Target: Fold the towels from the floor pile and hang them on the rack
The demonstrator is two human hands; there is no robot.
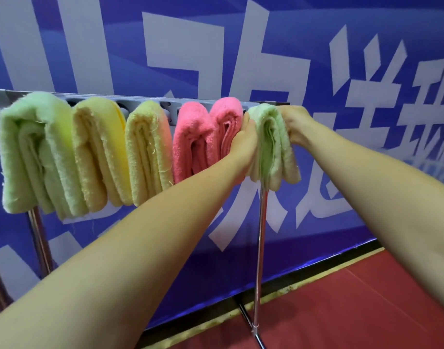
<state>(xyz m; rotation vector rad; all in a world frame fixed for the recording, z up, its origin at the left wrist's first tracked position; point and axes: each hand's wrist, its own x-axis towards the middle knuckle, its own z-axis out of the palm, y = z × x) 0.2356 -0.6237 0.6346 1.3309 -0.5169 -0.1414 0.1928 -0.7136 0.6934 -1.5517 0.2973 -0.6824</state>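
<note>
Forearms: both bare, reaching from near edge up to the rack's right end.
Floor (366,311): red, near right; dark strip w/ yellowish edge where it meets the wall.
Rack leg (260,248): shiny metal pole, upright, under the right end; foot bar on floor below. 2nd leg (39,238) on left, partly hidden behind towels.
L hand (244,144): on left side of the last green towel (272,144), wedged btwn it and the pink towel beside it; fingers look flat against the cloth, tips hidden, so can't tell if pressing or pinching.
R hand (295,124): on right side of same towel near the top, fingers curled round the fold, gripping it.
Last green towel: folded, draped over the rail (170,103) at far right end, held btwn both hands, loose ends hanging down.
Other towels, left to right: big green (37,152), yellow (100,152), paler yellow (148,152), pink (193,142), 2nd pink (227,124); all folded, hung on the rail, touching side by side.
Rail: grey metal bar, horizontal, mostly covered.
Wall (341,34): far, blue banner w/ large white characters.
</note>
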